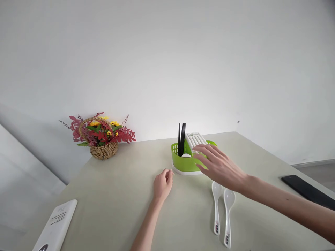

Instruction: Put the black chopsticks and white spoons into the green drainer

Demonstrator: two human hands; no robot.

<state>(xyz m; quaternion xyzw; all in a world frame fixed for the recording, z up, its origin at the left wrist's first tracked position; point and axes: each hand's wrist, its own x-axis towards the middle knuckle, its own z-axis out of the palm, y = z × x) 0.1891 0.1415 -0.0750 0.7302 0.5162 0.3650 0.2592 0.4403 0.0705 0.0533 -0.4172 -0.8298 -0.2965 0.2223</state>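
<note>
You are reaching your right hand [221,166] toward the green caddy [184,162] at centre frame, so the step in hand looks like an approach, not a grasp. The fingers are spreading wide and flat, palm down, and holding nothing. The fingertips are lying over the caddy's right rim and the white slotted insert [195,138]; whether they are touching it or hovering just above, the view is not showing clearly.

The caddy is sitting on a white base on the table [125,195], near the wall. Black chopsticks [181,138] are standing upright in its left compartment, with a small white rounded piece at their foot.

Your left hand [162,184] is resting on the table just left of the caddy's base, fingers curling loosely inward, gripping nothing. It may be brushing the base, but I cannot tell.

Two white spoons [222,212] are lying side by side below your right wrist, bowls toward the caddy, handles toward the lower edge of the frame. They are untouched.

Judgement: any next move is calling for the right fingers to close down from this wide spread, either on the insert or on a spoon handle; the left hand is placed well for steadying the light caddy.

Elsewhere: a flower basket [103,137] at left, a white device [56,226] at lower left, a dark phone [307,190] at right.
</note>
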